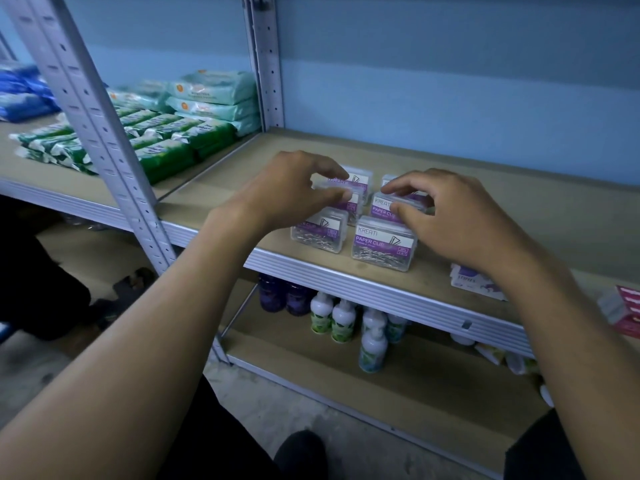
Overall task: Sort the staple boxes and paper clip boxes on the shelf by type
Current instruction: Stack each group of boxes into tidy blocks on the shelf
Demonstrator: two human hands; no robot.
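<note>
Several clear plastic paper clip boxes with purple labels stand grouped in two rows on the brown shelf (519, 216). My left hand (294, 188) pinches the middle box of the left row (349, 202) between thumb and fingers. My right hand (460, 220) grips the middle box of the right row (384, 207) with curled fingers. The two nearest paper clip boxes (320, 232) (382, 245) sit untouched by the shelf's front edge. White and purple staple boxes (474, 282) lie to the right, partly hidden by my right forearm. Pink staple boxes (623, 310) sit at the far right edge.
A grey metal upright (104, 133) divides this shelf from the left bay, which holds green and teal packets (180, 140). Small bottles (341, 320) stand on the lower shelf. The back and right of the brown shelf show bare board.
</note>
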